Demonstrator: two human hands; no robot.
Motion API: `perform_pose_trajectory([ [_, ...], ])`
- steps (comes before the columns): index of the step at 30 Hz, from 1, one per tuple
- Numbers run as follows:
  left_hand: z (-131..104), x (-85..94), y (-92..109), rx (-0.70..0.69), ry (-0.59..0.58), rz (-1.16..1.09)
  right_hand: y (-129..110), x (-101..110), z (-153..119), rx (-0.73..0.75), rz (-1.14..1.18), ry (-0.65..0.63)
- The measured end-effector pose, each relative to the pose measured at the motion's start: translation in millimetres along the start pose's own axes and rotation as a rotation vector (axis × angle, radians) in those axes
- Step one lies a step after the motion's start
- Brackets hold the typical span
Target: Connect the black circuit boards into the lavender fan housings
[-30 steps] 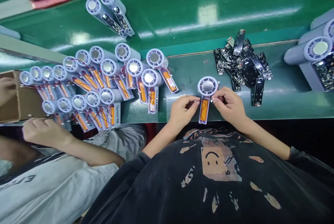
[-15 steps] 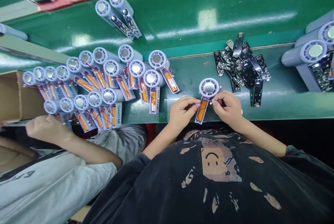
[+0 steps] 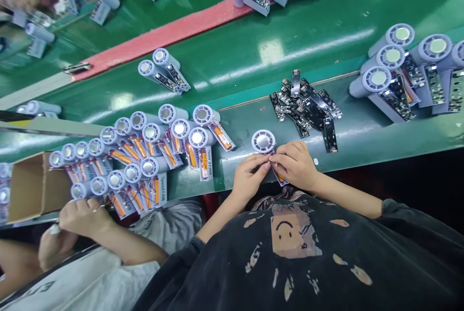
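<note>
A lilac handheld fan [image 3: 263, 141] lies on the green bench in front of me, its round head facing up and its opened handle with an orange battery pointing toward my body. My left hand [image 3: 251, 178] pinches at the top of the handle from the left, where its fingertips hide what is between them. From the right, my right hand [image 3: 295, 163] closes on the fan's thin wires, touching the left fingertips and covering much of the handle. Right of the fan lies a loose pile of black circuit boards [image 3: 308, 106].
Rows of fans with orange batteries [image 3: 145, 156] stand to the left, beside a cardboard box [image 3: 31, 190]. A co-worker's hands [image 3: 85, 217] are at lower left. More fans with circuit boards [image 3: 379, 79] stand at the right. Two fans [image 3: 161, 69] sit on the green surface behind.
My hands have come together over the handle; before, they were apart at its two sides, the right one pinching a white wire connector. The view has shifted, showing more at the back and right.
</note>
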State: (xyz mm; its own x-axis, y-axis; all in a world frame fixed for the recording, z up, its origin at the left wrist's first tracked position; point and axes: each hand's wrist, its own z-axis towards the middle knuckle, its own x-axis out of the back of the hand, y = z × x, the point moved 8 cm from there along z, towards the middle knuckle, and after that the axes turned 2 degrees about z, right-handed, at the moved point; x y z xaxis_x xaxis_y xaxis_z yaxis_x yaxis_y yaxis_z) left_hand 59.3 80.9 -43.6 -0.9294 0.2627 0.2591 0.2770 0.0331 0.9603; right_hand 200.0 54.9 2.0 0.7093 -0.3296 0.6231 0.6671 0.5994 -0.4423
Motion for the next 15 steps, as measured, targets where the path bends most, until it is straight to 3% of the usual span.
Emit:
perform_pose_trajectory([
  [5,-4,26.6,62,-0.351,-0.032,0.443,7,-7,0,-0.021,0.052,-0.028],
  [8,17,36.4,104,-0.532,0.025,0.553,7,-10,0,0.012,0.114,-0.041],
  [9,31,30.5,113,-0.565,0.005,0.597,7,-11,0,0.025,0.122,-0.041],
  [11,65,0.1,120,-0.599,-0.148,0.717,6,-12,-1,0.048,0.124,-0.039],
  [13,99,-41.1,114,-0.602,-0.322,0.861,4,-14,-1,0.068,0.127,-0.041],
  [15,131,-74.1,100,-0.521,-0.387,1.041,2,-14,-1,0.088,0.14,-0.036],
])
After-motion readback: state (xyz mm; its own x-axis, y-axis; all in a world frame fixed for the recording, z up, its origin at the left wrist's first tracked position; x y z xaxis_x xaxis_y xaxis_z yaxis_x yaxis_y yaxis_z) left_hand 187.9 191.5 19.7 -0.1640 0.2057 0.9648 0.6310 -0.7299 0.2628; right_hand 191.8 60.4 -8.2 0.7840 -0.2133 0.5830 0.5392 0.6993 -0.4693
